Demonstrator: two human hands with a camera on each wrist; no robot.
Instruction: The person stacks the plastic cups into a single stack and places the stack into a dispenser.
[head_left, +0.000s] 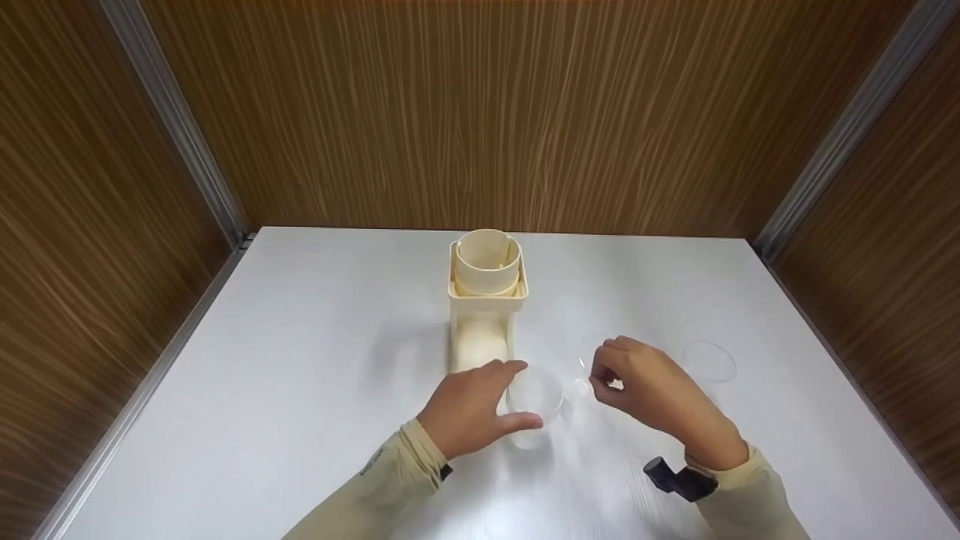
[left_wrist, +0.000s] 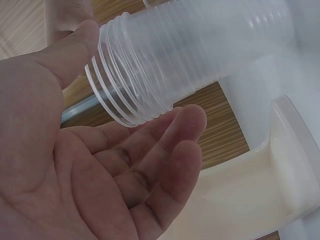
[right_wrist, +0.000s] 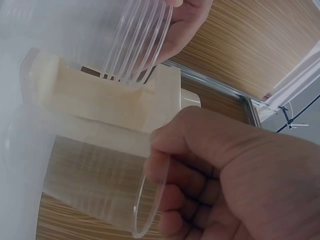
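My left hand (head_left: 476, 409) is around the rims of a stack of clear plastic cups (left_wrist: 165, 55), thumb on one side and fingers on the other. The rims lie closely one over another. With thumb and forefinger, my right hand (head_left: 637, 386) pinches the rim of a single clear plastic cup (right_wrist: 95, 175), apart from the stack. Its other fingers are curled in beside the cup. Just behind the stack stands a cream plastic holder (head_left: 484, 300) with a round collar at its top and an open trough down the front. My left hand partly hides its lower end.
Another clear round rim (head_left: 709, 361) shows faintly on the white table (head_left: 300, 375), right of my right hand. Wood-grain panels (head_left: 487, 112) enclose the back and both sides. A black wrist mount (head_left: 681, 480) sticks out at my right cuff.
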